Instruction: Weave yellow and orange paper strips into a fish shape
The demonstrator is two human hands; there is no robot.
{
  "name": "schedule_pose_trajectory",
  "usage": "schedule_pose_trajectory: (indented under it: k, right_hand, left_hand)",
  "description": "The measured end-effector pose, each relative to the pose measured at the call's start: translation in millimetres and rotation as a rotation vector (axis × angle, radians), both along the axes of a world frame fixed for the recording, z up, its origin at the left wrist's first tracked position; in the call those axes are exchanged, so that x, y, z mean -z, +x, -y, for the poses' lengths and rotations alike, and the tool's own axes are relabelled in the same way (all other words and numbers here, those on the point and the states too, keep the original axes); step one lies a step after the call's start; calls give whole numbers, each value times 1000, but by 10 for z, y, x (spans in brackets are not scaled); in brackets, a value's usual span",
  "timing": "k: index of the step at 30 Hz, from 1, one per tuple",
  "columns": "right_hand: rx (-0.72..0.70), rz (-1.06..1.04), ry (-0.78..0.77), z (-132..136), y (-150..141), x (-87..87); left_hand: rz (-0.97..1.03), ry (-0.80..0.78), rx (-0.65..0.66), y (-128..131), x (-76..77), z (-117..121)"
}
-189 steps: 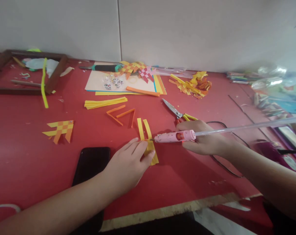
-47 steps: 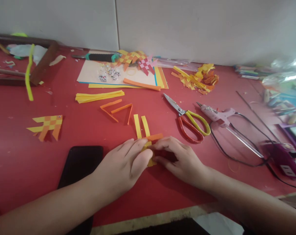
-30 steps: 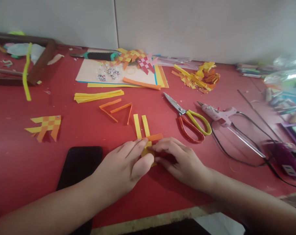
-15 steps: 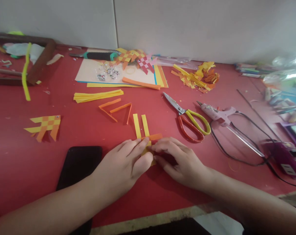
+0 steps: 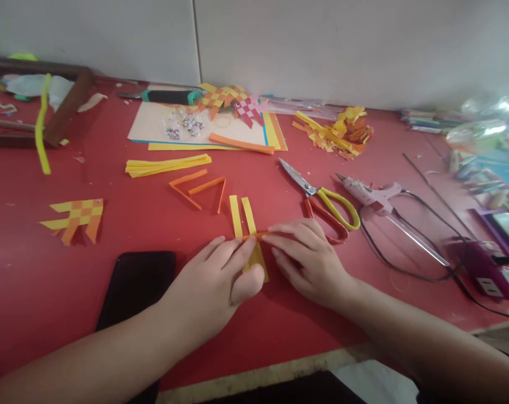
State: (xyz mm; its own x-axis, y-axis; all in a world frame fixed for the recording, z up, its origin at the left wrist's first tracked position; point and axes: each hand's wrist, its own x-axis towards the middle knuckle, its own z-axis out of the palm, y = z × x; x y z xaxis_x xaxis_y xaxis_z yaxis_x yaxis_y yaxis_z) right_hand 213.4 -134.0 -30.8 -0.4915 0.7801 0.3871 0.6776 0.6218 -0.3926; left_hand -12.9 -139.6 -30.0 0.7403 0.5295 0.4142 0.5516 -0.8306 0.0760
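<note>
My left hand (image 5: 221,272) rests over yellow paper strips (image 5: 248,216), its fingertips pressing the left part of an orange paper strip (image 5: 259,236) that crosses them. Two yellow ends stick up past the fingers, and yellow paper also shows below, between my hands. The fingers of my right hand (image 5: 311,264) are closed on the right end of the orange strip. Part of the paper is hidden under my left fingers. Beyond my hands lie two folded orange strips (image 5: 207,186) and a pile of yellow strips (image 5: 168,165).
Scissors (image 5: 309,189) and a pink glue gun (image 5: 374,197) with its cord lie to the right. A woven paper fish (image 5: 80,216) and a black phone (image 5: 134,286) are at left. Paper sheets (image 5: 149,124), paper scraps (image 5: 342,134) and a brown frame (image 5: 72,104) stand further back.
My right hand has moved slightly up and away from the lower yellow paper, and its fingers now hold the orange strip's right end. My left hand stays nearly in place.
</note>
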Motion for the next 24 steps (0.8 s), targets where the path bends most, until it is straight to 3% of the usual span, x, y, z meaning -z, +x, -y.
schedule_pose_trajectory:
  k: [24]
  right_hand:
    - [-16, 177, -31, 7, -47, -13]
  left_hand:
    - [-59, 24, 15, -26, 39, 48]
